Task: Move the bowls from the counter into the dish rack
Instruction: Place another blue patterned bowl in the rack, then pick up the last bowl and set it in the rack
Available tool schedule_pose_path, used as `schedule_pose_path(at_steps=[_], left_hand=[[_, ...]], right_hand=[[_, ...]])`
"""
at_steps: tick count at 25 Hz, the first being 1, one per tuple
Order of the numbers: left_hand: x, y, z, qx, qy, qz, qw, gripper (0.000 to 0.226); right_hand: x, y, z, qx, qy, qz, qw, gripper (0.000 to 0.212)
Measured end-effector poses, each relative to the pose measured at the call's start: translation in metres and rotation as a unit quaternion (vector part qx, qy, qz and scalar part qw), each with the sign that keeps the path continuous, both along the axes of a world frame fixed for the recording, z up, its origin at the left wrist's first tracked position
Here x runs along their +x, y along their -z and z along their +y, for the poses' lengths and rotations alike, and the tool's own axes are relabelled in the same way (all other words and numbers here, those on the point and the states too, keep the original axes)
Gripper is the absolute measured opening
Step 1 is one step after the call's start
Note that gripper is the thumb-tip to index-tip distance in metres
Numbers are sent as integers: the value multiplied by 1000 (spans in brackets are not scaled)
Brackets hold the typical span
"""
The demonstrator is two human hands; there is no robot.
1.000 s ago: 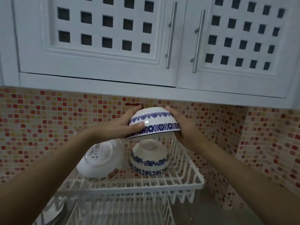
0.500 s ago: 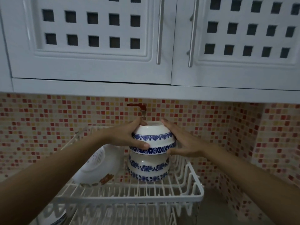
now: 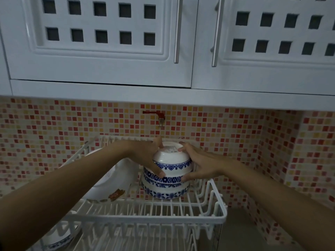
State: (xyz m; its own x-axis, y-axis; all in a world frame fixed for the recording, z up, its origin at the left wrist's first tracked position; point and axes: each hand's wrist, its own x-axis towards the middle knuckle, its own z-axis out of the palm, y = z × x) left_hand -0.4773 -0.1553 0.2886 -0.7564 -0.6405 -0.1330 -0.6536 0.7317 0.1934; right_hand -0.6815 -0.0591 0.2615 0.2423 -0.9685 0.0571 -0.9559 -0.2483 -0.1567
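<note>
A: Far left, at about eight o'clock, a blue-patterned bowl (image 3: 58, 238) sits on the rack's lower tier. Above it a big white bowl (image 3: 116, 180) leans on its side in the dish rack (image 3: 215, 212).

B: And the hands?

A: The left hand (image 3: 146, 156) has its grip clamped on the nine o'clock side of the upturned bowl (image 3: 172, 160), thumb on the blue band. A second ago that bowl hung clear above the rack; now it has come down over the lower bowl (image 3: 165, 191), nested like a cap.

B: So it's placed?

A: Looks seated, though both hands are on it yet. The right hand (image 3: 197, 165) closes on its three o'clock side, fingers over the foot. I'd say letting go is next. Whether any bowl remains on the desk I can't see.
</note>
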Motion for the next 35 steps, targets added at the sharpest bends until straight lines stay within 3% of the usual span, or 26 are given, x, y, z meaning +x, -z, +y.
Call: schedule_pose_path(at_steps=[8,16,21,26,35], left_hand=[[-3,7,6,-24,-19,-71,997,95],[5,7,14,-15,-9,-34,999,98],[46,-6,12,-84,9,34,996,91],[121,-12,-10,-132,-19,49,990,71],[321,-4,-72,-129,-74,57,987,69]], right_hand=[[6,4,-1,30,1,33,999,83],[15,-4,7,17,17,45,999,90],[42,-24,12,-61,48,64,995,78],[126,-30,-4,-114,49,15,992,66],[337,-22,-95,-148,35,-33,988,70]])
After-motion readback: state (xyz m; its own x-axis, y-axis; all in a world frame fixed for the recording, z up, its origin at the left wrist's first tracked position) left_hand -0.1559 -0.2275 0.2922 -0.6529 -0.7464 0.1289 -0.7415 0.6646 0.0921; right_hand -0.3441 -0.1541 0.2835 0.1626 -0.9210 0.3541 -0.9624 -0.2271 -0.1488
